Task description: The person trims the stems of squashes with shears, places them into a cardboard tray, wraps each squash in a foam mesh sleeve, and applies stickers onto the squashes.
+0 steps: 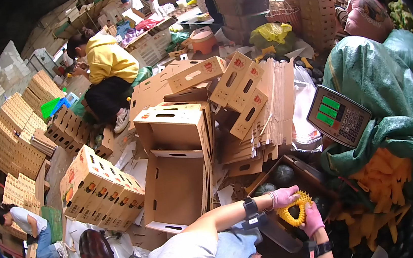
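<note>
A yellow foam net sleeve [283, 215], bent into a ring, is stretched between my two hands above an open cardboard box [319, 177]. My left hand [284, 196], in a pink glove, has its fingers closed on the upper edge of the sleeve. My right hand [311, 220], also in a pink glove, pinches the sleeve's right side. Inside the box, round dark green melons or squashes [283, 175] lie close by my hands; one is partly hidden behind them.
A scale display [338, 116] stands right of the box, beside a green sack [363, 78] spilling orange foam sleeves [382, 175]. Flattened cardboard [277, 105] and open cartons [177, 183] lie ahead. A person in yellow [109, 58] sits further off.
</note>
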`<state>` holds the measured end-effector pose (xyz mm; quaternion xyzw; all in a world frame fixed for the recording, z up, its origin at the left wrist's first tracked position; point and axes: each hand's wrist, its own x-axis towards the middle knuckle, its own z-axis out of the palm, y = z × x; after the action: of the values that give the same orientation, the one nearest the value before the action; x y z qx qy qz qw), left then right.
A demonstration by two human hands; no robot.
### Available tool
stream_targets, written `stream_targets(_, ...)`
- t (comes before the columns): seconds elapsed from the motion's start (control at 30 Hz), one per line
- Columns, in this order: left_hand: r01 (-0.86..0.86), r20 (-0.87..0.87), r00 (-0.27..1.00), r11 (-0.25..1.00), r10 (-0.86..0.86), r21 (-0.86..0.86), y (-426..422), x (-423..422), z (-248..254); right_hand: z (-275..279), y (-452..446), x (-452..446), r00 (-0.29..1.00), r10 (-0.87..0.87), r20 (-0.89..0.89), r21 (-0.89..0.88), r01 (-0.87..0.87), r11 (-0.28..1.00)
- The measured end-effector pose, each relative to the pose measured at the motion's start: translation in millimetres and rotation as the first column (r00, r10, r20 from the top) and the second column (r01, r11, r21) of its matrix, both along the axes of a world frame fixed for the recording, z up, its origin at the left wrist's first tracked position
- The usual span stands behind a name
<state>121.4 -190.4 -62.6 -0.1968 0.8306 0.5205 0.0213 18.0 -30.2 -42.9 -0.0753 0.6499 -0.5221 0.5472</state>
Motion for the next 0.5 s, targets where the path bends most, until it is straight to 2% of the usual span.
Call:
stream_targets(0.03,-0.035,-0.076,0.997,0.999,0.036,0.004,5,3,1,8,7,1,0.999,-0.019,-0.038,-0.036,0.018,0.999)
stream_targets(0.07,0.036,-0.119,0.992,0.999,-0.033,0.024,9,4,26,28,19,6,0.991,-0.061,-0.118,-0.002,0.061,0.998)
stream_targets(0.1,0.087,-0.168,0.983,0.992,-0.070,0.091,17,4,36,32,35,4,0.987,-0.002,-0.159,-0.041,-0.004,0.999)
stream_targets(0.17,0.173,-0.146,0.974,0.985,-0.170,0.004,32,3,47,48,57,11,0.940,0.063,-0.334,0.087,-0.035,0.996)
stream_targets(0.2,0.171,-0.208,0.963,0.985,-0.171,-0.020,41,2,33,26,69,14,0.827,0.125,-0.548,0.179,-0.029,0.983)
stream_targets(0.23,0.078,-0.334,0.940,0.996,-0.062,0.035,51,-2,-7,-2,79,10,0.651,0.089,-0.754,0.056,-0.071,0.996)
stream_targets(0.3,0.101,-0.394,0.919,0.958,0.014,0.269,51,-1,-11,2,75,13,0.337,-0.049,-0.940,-0.102,-0.141,0.985)
stream_targets(0.33,0.068,-0.418,0.904,0.933,0.093,0.354,56,0,-11,9,71,16,0.419,-0.100,-0.903,-0.159,-0.109,0.981)
stream_targets(0.37,0.086,-0.393,0.912,0.879,0.121,0.470,55,-1,-20,9,66,17,0.440,-0.157,-0.884,-0.201,-0.055,0.978)
stream_targets(0.43,0.026,-0.389,0.902,0.878,0.185,0.479,59,-3,-25,11,64,12,0.550,-0.105,-0.829,-0.087,0.058,0.994)
stream_targets(0.47,0.011,-0.378,0.894,0.832,0.241,0.555,62,-5,-29,8,61,11,0.463,-0.164,-0.871,-0.136,0.095,0.986)
stream_targets(0.5,-0.010,-0.360,0.899,0.833,0.250,0.554,64,-7,-36,11,58,12,0.518,-0.196,-0.833,-0.126,0.168,0.978)
